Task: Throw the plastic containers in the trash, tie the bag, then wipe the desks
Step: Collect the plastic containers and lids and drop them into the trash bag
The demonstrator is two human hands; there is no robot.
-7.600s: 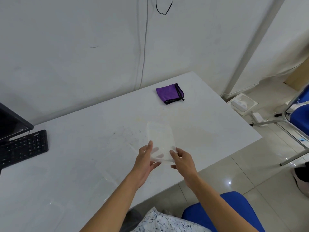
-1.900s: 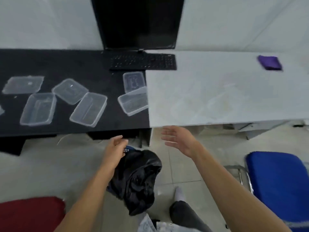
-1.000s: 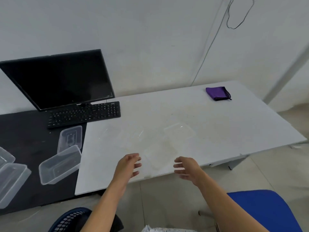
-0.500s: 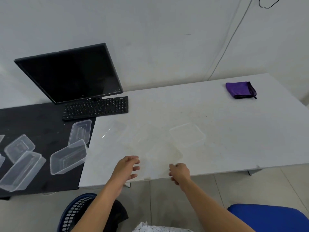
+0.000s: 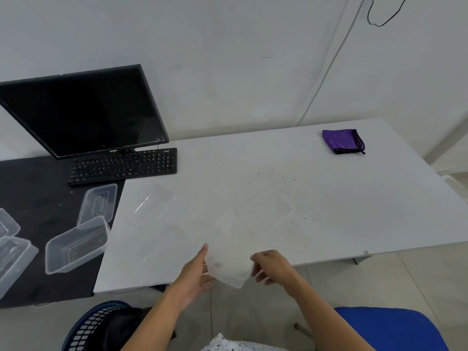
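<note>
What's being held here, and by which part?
A clear plastic container: the left hand grips its left edge, the right hand its right edge.

A plain white wall [image 5: 228, 59] closed the far side of the room. A thin grey cable [image 5: 326, 72] ran down the wall towards the rear edge of the white table [image 5: 354, 198], and a black cable loop [image 5: 379, 21] hung near the upper right. The black table [image 5: 33, 178] stood directly beside the white table on the left. A dark monitor [image 5: 83, 110] stood at the wall, and a black keyboard [image 5: 124, 164] lay across the joint between the tables. The floor [image 5: 417, 279] was light tile. A blue chair [image 5: 392, 330] stood at lower right. Lighting was even and soft.
</note>
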